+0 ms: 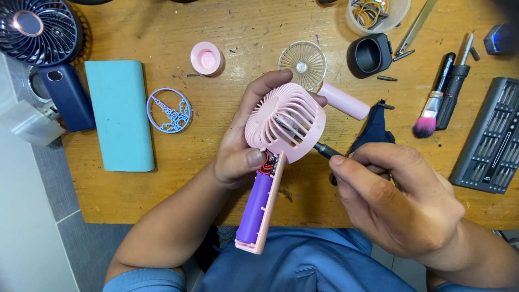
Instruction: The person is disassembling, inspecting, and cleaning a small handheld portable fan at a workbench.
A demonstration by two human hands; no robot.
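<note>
Right hand [397, 203]: nearest; fingers closed around a screwdriver [324, 150], tip poked through the grille of the pink fan [285, 123].
Left hand [243, 146]: wrapped tight around the fan's neck, thumb beside the red wires.
Fan: held above the wooden table [227, 48], handle open, purple battery [255, 208] bare.
Advice: keep the tip straight, grip steady.
Beyond: clear round grille [302, 64].

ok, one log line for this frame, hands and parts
left hand: grips pink fan | right hand: screwdriver at fan head | purple battery exposed
</note>
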